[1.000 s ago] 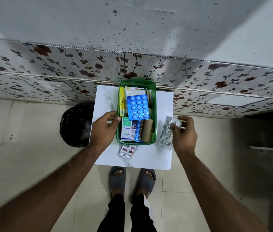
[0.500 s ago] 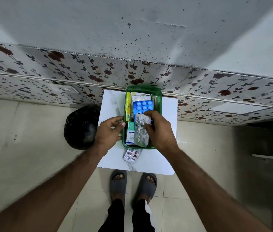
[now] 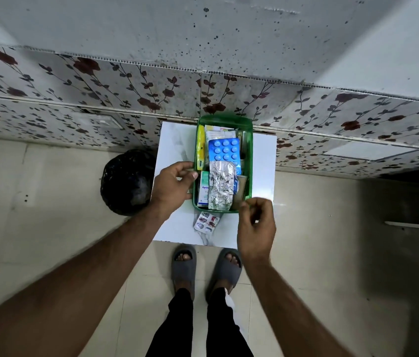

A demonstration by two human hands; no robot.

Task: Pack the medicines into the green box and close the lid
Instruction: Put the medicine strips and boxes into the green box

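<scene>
Soft, even indoor light, brightest on the white table [image 3: 172, 150], which shows a small glare patch at its right near corner. The floor at far right falls into deep shadow. Wide-angle bending curves the wall lines toward the edges. The right hand [image 3: 256, 225] looks slightly motion-blurred, perhaps mid-movement.

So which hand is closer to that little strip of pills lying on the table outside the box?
The right hand. It hovers just right of the pill strip, empty. The left hand is farther up, holding the green box by its left wall.
</scene>
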